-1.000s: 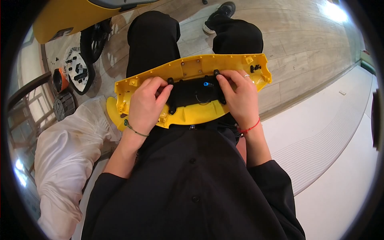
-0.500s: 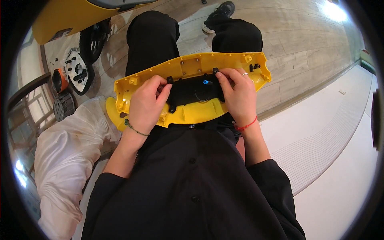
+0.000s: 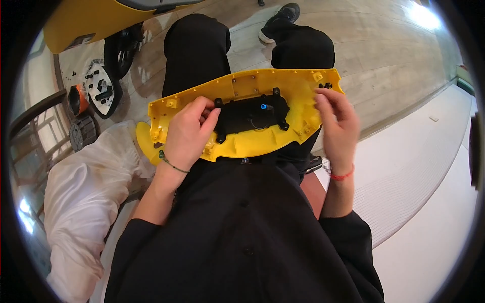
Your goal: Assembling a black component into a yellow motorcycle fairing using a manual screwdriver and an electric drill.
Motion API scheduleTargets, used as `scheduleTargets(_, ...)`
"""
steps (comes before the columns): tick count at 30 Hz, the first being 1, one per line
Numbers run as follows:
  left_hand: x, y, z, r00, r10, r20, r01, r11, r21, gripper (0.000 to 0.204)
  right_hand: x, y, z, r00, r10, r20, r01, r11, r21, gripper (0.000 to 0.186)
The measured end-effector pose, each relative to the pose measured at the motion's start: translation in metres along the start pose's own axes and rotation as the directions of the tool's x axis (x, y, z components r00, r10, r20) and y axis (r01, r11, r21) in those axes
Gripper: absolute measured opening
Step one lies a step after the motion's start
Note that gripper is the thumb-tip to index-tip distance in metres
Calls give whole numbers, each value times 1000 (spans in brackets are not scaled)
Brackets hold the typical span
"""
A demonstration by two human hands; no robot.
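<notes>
A curved yellow plastic shell (image 3: pixel 252 144) lies across my lap, its ribbed inside facing up. Set in its middle is a black box-shaped unit (image 3: pixel 237 115) with corner lugs, a blue fitting and a short cable. My left hand (image 3: pixel 188 132) is closed at the unit's upper left lug, thumb and fingers pinching there. My right hand (image 3: pixel 341 123) hovers over the shell's right end, thumb and fingers apart and slightly blurred. Beside its fingertips sit small black parts (image 3: pixel 327 86) at the shell's right end, partly hidden.
Left on the floor, a white tray-like piece (image 3: pixel 100 96) holds several black parts, with an orange and black item (image 3: pixel 77 100) beside it. A larger yellow body (image 3: pixel 76 25) with a black wheel stands beyond. White plastic sheeting (image 3: pixel 96 177) is at my left, a white panel (image 3: pixel 404 182) at my right.
My right hand has let go of the unit's upper right lug and moved right to the small black parts. My left hand stays at its lug.
</notes>
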State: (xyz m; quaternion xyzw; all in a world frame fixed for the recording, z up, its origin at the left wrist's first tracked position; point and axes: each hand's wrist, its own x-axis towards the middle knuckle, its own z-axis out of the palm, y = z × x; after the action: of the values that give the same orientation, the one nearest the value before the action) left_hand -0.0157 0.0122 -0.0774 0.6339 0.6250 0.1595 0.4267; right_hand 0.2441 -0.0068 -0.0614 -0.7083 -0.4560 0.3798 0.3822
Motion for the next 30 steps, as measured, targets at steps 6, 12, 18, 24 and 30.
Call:
scheduleTargets(6, -1, -1, 2, 1000, -9, 16, 10, 999, -32, 13, -9, 10, -60, 980, 90, -176, -88, 996, 20, 14)
scheduleTargets(12, 2, -3, 5, 999, -30, 18, 30, 999, -15, 18, -28, 76, -92, 951, 218, -221, -229, 973, -28, 16)
scheduleTargets(18, 1, 0, 4, 998, -16, 60, 11, 997, 70, 22, -47, 79, -82, 915, 346, -205, -343, 938, 54, 14)
scheduleTargets(24, -4, -1, 6, 996, -26, 83, 4, 968, 251, 23, -41, 19, -13, 905, -385, 179, 424, 806, -412, 15)
scheduleTargets(30, -6, 2, -2, 992, -61, 111, 7, 903, 430, 18, -35, 19, 15, 930, -309, 200, 366, 721, -588, 16)
